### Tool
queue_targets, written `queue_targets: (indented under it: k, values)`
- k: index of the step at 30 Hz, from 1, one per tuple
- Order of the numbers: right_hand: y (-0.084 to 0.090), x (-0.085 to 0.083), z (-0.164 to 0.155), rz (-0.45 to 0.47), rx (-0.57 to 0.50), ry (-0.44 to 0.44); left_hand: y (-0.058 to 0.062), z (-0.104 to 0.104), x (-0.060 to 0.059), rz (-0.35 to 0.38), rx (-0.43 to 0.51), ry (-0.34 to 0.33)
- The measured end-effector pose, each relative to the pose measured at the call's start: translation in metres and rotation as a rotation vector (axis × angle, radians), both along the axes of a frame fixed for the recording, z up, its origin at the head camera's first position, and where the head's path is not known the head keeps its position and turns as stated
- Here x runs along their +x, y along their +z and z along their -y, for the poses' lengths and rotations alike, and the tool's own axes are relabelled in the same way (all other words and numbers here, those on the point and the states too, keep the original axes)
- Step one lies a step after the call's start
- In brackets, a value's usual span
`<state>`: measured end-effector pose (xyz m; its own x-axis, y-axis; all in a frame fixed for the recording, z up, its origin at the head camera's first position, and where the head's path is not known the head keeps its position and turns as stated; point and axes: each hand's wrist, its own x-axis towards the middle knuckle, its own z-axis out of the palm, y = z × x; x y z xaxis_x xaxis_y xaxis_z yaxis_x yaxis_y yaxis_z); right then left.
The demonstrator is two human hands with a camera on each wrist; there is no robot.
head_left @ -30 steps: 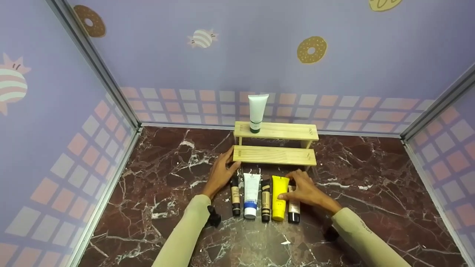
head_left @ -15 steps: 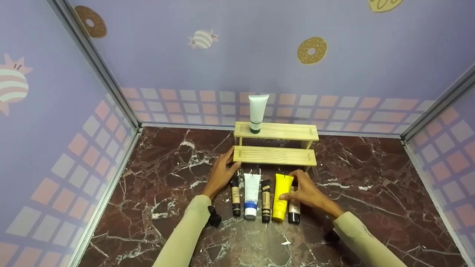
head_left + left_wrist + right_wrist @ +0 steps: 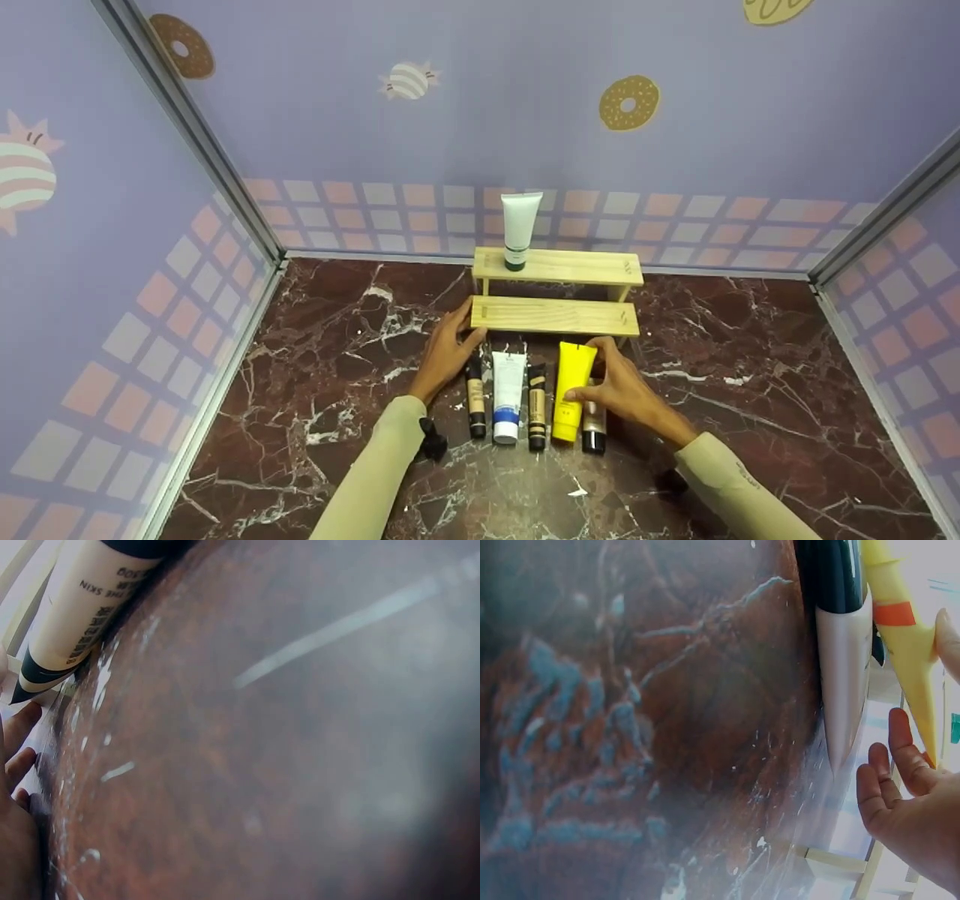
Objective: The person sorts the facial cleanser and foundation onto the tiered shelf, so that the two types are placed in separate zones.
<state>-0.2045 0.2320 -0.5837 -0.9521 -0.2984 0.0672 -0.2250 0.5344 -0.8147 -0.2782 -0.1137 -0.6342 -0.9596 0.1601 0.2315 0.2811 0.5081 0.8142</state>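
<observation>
The yellow tube (image 3: 571,390) lies on the marble tabletop (image 3: 750,420), cap toward me, fourth from the left in a row of five tubes, its flat end just in front of the lower step of the wooden riser (image 3: 555,316). My right hand (image 3: 619,386) grips this tube: thumb on its left face, fingers curled over its upper end and right edge. In the right wrist view the yellow tube (image 3: 904,645) runs beside my extended fingers (image 3: 900,757), with the silver tube (image 3: 844,682) directly next to it.

The silver, black-capped tube (image 3: 594,427) lies immediately to the right of the yellow one, partly under my right hand. To the left follow a slim beige-and-black tube (image 3: 536,405), a white tube with a blue band (image 3: 508,394), and a second slim beige tube (image 3: 475,397).

My left hand (image 3: 444,352) rests flat, fingers straight, against the left end of the riser's lower step; it holds nothing. The left wrist view shows that beige tube (image 3: 82,615) close above my fingertips (image 3: 22,742).

On the riser's upper step a white tube with a dark cap (image 3: 519,229) stands upright, cap down, near the left end.
</observation>
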Motion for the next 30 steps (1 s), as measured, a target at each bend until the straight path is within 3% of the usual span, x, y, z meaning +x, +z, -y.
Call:
queue_targets:
  k: [11, 23, 30]
  values:
    - [0.0047, 0.0032, 0.0039, -0.087, -0.128, -0.035, -0.0005, -0.0006, 0.0010, 0.024, -0.010, 0.024]
    - [0.0067, 0.0067, 0.0073, 0.002, -0.357, -0.077, -0.0017, -0.0009, -0.0010, 0.017, -0.002, 0.021]
    - [0.0070, 0.0097, 0.0082, -0.017, -0.323, -0.096, -0.0011, -0.0019, 0.0000, 0.031, 0.000, 0.027]
